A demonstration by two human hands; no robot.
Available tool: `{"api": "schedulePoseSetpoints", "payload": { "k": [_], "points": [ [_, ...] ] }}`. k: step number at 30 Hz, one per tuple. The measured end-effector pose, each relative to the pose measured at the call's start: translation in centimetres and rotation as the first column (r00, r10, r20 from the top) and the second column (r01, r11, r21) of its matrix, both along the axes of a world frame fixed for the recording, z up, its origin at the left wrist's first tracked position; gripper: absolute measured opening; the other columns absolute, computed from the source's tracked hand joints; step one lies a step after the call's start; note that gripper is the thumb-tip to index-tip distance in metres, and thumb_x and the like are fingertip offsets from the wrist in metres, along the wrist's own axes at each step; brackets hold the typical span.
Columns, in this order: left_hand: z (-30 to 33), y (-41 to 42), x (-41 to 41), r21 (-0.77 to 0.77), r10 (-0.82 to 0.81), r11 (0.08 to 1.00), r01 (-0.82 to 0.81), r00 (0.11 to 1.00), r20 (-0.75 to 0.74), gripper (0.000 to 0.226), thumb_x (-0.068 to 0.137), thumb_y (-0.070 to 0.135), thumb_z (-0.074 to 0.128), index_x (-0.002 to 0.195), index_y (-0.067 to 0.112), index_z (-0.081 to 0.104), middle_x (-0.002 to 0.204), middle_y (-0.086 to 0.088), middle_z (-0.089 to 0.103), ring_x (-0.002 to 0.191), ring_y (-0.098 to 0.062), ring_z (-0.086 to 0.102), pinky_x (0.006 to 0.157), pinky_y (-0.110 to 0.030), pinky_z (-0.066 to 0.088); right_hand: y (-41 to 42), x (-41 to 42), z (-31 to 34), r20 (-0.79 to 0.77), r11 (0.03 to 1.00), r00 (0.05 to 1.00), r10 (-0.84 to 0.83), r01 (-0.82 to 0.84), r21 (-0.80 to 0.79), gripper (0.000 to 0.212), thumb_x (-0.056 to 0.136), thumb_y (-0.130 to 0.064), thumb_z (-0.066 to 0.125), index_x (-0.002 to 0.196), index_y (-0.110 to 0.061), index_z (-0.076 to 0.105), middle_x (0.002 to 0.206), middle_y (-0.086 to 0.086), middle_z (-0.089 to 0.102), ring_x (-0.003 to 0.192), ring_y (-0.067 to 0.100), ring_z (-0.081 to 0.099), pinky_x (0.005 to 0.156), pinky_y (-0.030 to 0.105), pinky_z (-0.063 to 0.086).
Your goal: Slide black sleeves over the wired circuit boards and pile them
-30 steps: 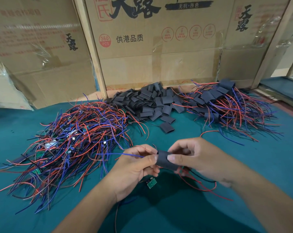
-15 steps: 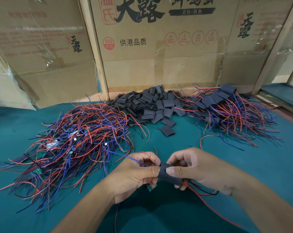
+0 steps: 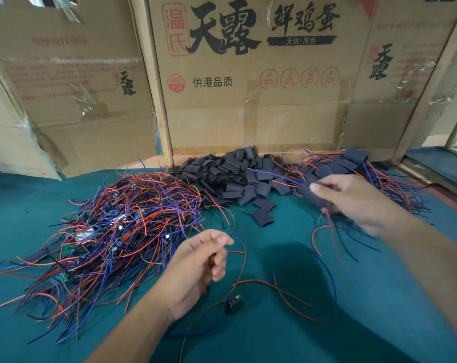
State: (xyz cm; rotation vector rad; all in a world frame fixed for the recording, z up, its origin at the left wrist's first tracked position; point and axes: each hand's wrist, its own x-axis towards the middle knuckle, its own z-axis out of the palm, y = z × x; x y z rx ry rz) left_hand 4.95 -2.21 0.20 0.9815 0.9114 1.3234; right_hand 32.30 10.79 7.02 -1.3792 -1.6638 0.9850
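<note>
The right hand (image 3: 353, 197) reaches out over the table (image 3: 25, 205) toward the far-right pile of sleeved boards (image 3: 348, 166), its fingers (image 3: 324, 186) pinching a black sleeve (image 3: 310, 192) with red, blue and black wires trailing below it; the hand is motion-blurred, so the board inside the sleeve appears covered but cannot be confirmed. The left hand (image 3: 196, 268) hovers lower and nearer the body, its fingers loosely curled and holding nothing, with a thin red wire just beside its fingertips. Below it on the green cloth lies a single bare circuit board (image 3: 234, 305) with its wires (image 3: 279, 292) spread out to the right. To the left sits the big tangle of unsleeved wired boards (image 3: 117, 226). A heap of empty black sleeves (image 3: 232, 176) lies at the back centre, against cardboard boxes (image 3: 248, 74) printed with Chinese characters.
</note>
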Motion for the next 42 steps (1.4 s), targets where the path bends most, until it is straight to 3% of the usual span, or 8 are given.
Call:
{"api": "schedulePoseSetpoints", "payload": {
  "k": [5, 8, 15, 18, 22, 33, 36, 42],
  "points": [
    [-0.4, 0.3, 0.0, -0.006, 0.025, 1.000, -0.025, 0.999, 0.035, 0.012, 0.089, 0.018, 0.065, 0.088, 0.006, 0.067, 0.060, -0.003, 0.033, 0.048, -0.013, 0.028, 0.045, -0.023, 0.028, 10.4, 3.5, 4.1, 0.303, 0.945, 0.902, -0.306, 0.250, 0.211, 0.035, 0.095, -0.038, 0.063, 0.094, -0.005, 0.072, 0.099, 0.010, 0.067, 0.091, 0.028, 0.061, 0.085, 0.038, 0.048],
    [-0.4, 0.5, -0.3, -0.019, 0.009, 1.000, -0.008, 0.999, 0.042, 0.014, 0.088, 0.020, 0.070, 0.088, 0.007, 0.067, 0.060, -0.002, 0.031, 0.049, -0.013, 0.025, 0.045, -0.023, 0.026, 13.4, 5.0, 4.0, 0.680, 0.921, 0.620, -0.390, 0.271, 0.281, 0.045, 0.095, -0.041, 0.061, 0.075, -0.001, 0.064, 0.082, 0.019, 0.064, 0.069, 0.031, 0.056, 0.068, 0.034, 0.046],
    [-0.6, 0.5, -0.2, -0.020, 0.014, 1.000, -0.014, 1.000, -0.021, 0.014, 0.086, 0.028, 0.064, 0.083, 0.014, 0.068, 0.060, 0.001, 0.026, 0.051, -0.014, 0.017, 0.044, -0.021, 0.021, 13.0, 4.0, 4.0, 0.780, 0.814, 0.231, -0.581, 0.195, 0.548, 0.043, 0.090, -0.042, 0.065, 0.111, -0.004, 0.062, 0.113, 0.021, 0.062, 0.107, 0.039, 0.057, 0.083, 0.041, 0.045],
    [-0.8, 0.3, -0.1, 0.103, 0.100, 0.993, -0.063, 0.912, -0.397, 0.019, 0.095, 0.024, 0.064, 0.076, 0.020, 0.067, 0.056, 0.005, 0.034, 0.050, -0.011, 0.027, 0.048, -0.023, 0.026, 10.1, -0.1, 4.8, 0.783, 0.851, 0.364, -0.504, 0.059, 0.521, 0.034, 0.093, -0.041, 0.060, 0.102, -0.009, 0.062, 0.099, 0.015, 0.065, 0.096, 0.034, 0.062, 0.084, 0.042, 0.053],
    [-1.7, -0.3, -0.2, 0.380, 0.335, 0.916, 0.126, 0.281, -0.900, 0.019, 0.094, 0.044, 0.055, 0.087, 0.027, 0.060, 0.052, 0.006, 0.045, 0.055, -0.015, 0.046, 0.057, -0.029, 0.035, 3.5, -7.2, 4.2, 0.743, 0.933, 0.660, -0.112, -0.187, 0.307, 0.027, 0.093, -0.041, 0.059, 0.090, -0.015, 0.066, 0.086, 0.006, 0.071, 0.078, 0.024, 0.068, 0.074, 0.039, 0.058],
    [3.2, -1.7, -5.0, 0.627, 0.621, 0.742, -0.237, -0.109, -0.776, 0.010, 0.090, 0.031, 0.065, 0.088, 0.021, 0.062, 0.085, 0.005, 0.059, 0.082, -0.024, 0.059, 0.067, -0.037, 0.048, -8.6, -9.8, -6.7, 0.254, 0.912, 0.967, -0.028, -0.079, 0.402, 0.008, 0.089, -0.024, 0.067, 0.096, -0.022, 0.061, 0.081, -0.014, 0.065, 0.082, 0.010, 0.062, 0.079, 0.037, 0.050],
    [5.0, -3.1, -9.7, 0.481, 0.302, 0.789, -0.383, -0.440, -0.846, 0.038, 0.085, 0.043, 0.071, 0.102, 0.012, 0.058, 0.104, -0.012, 0.061, 0.101, -0.034, 0.058, 0.079, -0.042, 0.048, -7.7, -8.6, -7.2, 0.210, 0.887, 0.970, -0.121, 0.011, 0.462, 0.005, 0.089, -0.022, 0.065, 0.093, -0.024, 0.061, 0.076, -0.017, 0.062, 0.077, 0.010, 0.061, 0.074, 0.036, 0.050],
    [5.4, -3.6, -12.0, 0.259, 0.054, 0.871, -0.418, -0.443, -0.895, 0.025, 0.097, 0.037, 0.059, 0.106, 0.014, 0.056, 0.112, -0.007, 0.060, 0.103, -0.030, 0.059, 0.073, -0.037, 0.046, -6.6, -7.9, -7.7, 0.206, 0.911, 0.971, -0.121, 0.026, 0.411, 0.008, 0.089, -0.020, 0.062, 0.088, -0.027, 0.059, 0.076, -0.020, 0.063, 0.078, 0.006, 0.061, 0.074, 0.036, 0.051]
  ]
}}
